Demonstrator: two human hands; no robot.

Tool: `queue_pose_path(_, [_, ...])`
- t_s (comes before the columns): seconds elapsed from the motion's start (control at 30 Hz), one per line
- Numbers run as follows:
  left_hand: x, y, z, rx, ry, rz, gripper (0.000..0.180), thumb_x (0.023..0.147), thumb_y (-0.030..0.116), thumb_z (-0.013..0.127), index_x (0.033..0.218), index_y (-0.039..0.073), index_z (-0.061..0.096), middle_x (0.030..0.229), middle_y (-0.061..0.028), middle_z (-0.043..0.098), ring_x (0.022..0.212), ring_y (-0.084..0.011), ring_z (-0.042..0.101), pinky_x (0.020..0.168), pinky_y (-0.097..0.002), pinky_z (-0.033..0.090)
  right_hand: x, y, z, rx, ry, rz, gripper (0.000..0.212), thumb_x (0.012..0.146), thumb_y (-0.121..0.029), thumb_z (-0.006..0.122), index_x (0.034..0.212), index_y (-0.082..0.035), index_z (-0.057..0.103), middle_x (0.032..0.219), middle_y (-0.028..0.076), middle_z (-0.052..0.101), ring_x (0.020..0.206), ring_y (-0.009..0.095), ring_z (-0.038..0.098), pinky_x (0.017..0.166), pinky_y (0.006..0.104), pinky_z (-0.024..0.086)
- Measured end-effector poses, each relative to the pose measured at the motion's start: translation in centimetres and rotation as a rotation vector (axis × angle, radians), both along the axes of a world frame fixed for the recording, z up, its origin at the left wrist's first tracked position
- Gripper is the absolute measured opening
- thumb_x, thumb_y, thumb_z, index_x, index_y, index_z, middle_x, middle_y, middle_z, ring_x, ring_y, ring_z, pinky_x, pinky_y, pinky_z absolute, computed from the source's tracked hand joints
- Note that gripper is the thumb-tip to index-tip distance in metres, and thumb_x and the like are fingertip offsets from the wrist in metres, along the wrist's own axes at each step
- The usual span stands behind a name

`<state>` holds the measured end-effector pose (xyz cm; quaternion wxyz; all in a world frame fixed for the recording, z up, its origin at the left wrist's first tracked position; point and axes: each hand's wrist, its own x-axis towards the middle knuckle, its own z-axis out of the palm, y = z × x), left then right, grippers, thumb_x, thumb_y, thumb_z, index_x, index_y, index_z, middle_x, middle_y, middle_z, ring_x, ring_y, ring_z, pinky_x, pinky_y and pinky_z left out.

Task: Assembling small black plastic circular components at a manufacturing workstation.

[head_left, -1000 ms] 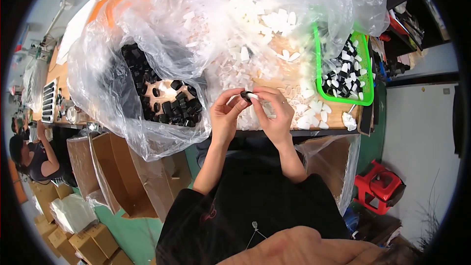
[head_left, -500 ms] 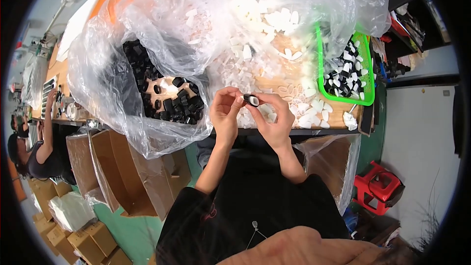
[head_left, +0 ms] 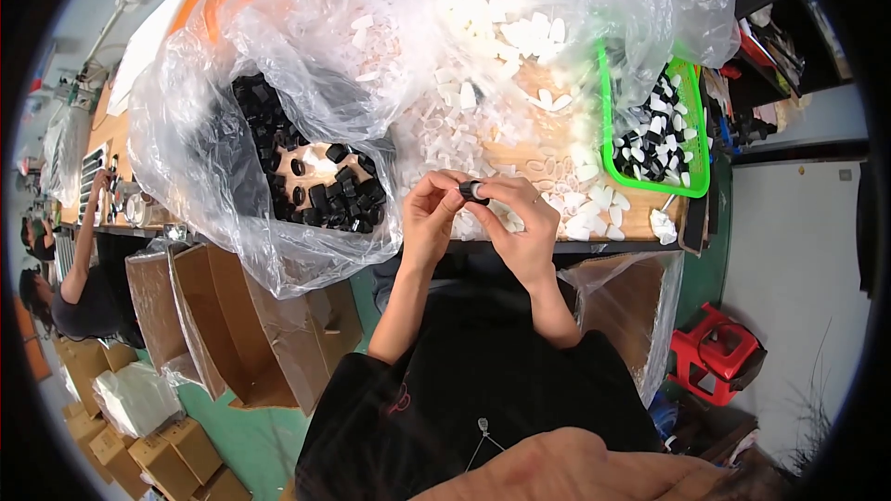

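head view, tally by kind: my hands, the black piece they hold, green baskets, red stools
Your hands: 2, left hand and right hand
Held black piece: 1
Green basket: 1
Red stool: 1
Total: 5

One left hand (head_left: 427, 218) and one right hand (head_left: 522, 227) are in view, with one small black sleeve-like piece (head_left: 471, 193) between them. There are one green plastic basket (head_left: 682, 191), one red plastic stool (head_left: 733, 343) and two open cardboard boxes (head_left: 232, 334). Black plastic pieces (head_left: 343, 201) and white tapered pieces (head_left: 585, 223) each run to dozens, overlapping too much for an exact count.
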<state>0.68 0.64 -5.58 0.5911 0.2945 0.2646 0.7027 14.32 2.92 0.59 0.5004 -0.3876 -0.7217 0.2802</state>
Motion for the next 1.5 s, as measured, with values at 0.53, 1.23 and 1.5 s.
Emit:
queue_pose_path(0.53, [0.2, -0.4, -0.2, -0.011, -0.233, -0.090, 0.009, 0.098, 0.009, 0.059, 0.096, 0.002, 0.053, 0.112, -0.0143, 0.063, 0.100, -0.0188, 0.065, 0.090, -0.0339, 0.056, 0.0, -0.5, 0.6, -0.015, -0.033, -0.033, 0.021, 0.075, 0.000, 0.080, 0.095, -0.002, 0.072, 0.095, 0.008, 0.070, 0.084, 0.023, 0.067, 0.071, 0.0309, 0.053])
queue_pose_path(1.23, [-1.1, -0.6, 1.9, -0.105, 0.238, -0.138, 0.018, 0.097, 0.007, 0.062, 0.111, -0.004, 0.062, 0.109, -0.0100, 0.065, 0.092, -0.0158, 0.065, 0.083, -0.0306, 0.054, 1.1, -0.3, -4.6, -0.301, 0.238, 0.171, 0.020, 0.086, -0.004, 0.074, 0.103, 0.003, 0.064, 0.101, 0.006, 0.062, 0.091, 0.014, 0.059, 0.085, 0.0259, 0.046])
queue_pose_path(1.5, [-2.5, -0.9, 0.5, -0.100, 0.424, -0.033, 0.027, 0.089, -0.002, 0.068, 0.115, -0.006, 0.062, 0.102, -0.0105, 0.069, 0.097, -0.0168, 0.066, 0.088, -0.0301, 0.052, 3.6, 5.0, -8.4, -0.468, -0.120, -0.007, 0.011, 0.092, -0.004, 0.062, 0.102, -0.002, 0.066, 0.096, 0.009, 0.064, 0.091, 0.020, 0.062, 0.078, 0.0306, 0.050])
